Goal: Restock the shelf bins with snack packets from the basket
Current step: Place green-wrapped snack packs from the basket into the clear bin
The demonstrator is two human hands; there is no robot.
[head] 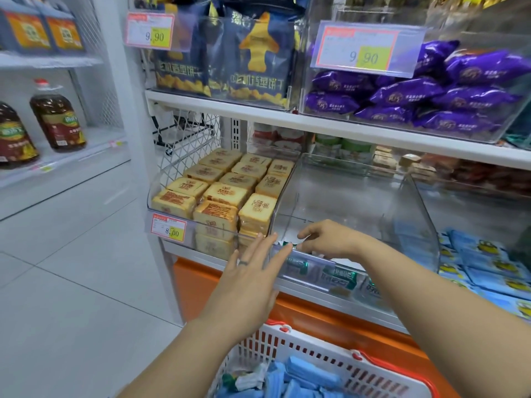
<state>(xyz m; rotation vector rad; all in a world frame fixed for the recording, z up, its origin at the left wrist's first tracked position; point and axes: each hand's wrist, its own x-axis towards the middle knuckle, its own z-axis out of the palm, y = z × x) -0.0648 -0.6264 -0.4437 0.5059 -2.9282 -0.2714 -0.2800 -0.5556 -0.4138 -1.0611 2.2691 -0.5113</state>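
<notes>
In the clear bin [416, 214], right hand [330, 239] half-hides green packets [340, 278].

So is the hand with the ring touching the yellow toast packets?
Apart. The head view shows the left hand with straight fingers in front of the clear bin, outside its front wall, while the toast packets sit behind that wall.

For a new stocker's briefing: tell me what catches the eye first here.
The nearly empty clear bin at centre, the left hand flat and right hand curled at its front lip over green packets. Left of it, tightly packed toast packets; upper right, purple packets.
</notes>
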